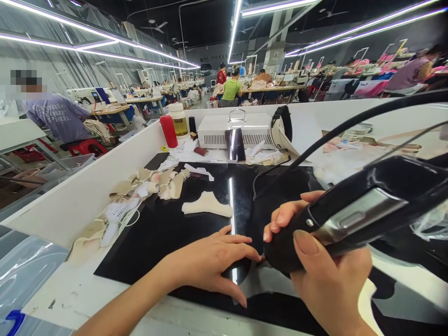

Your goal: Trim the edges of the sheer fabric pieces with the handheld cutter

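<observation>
My right hand (325, 275) is wrapped round a black handheld tool (350, 214) with a silver panel, at the right. A black hose or cable arches up behind it. The tool's rounded end points down-left towards a glossy black sheet (157, 238). My left hand (220, 259) lies on the sheet with fingers spread, holding nothing; its index fingertip is close beside the tool's end. What lies under the tool's end is hidden. Beyond my left hand, a cream shaped piece (207, 204) rests on the sheet.
Cream and white pieces (122, 205) pile at the left. Behind stand a white vented box (217, 133), an upright phone (235, 144), a red cup (168, 131) and a jar (179, 122). A low white wall (87, 186) edges the table. People sit further off.
</observation>
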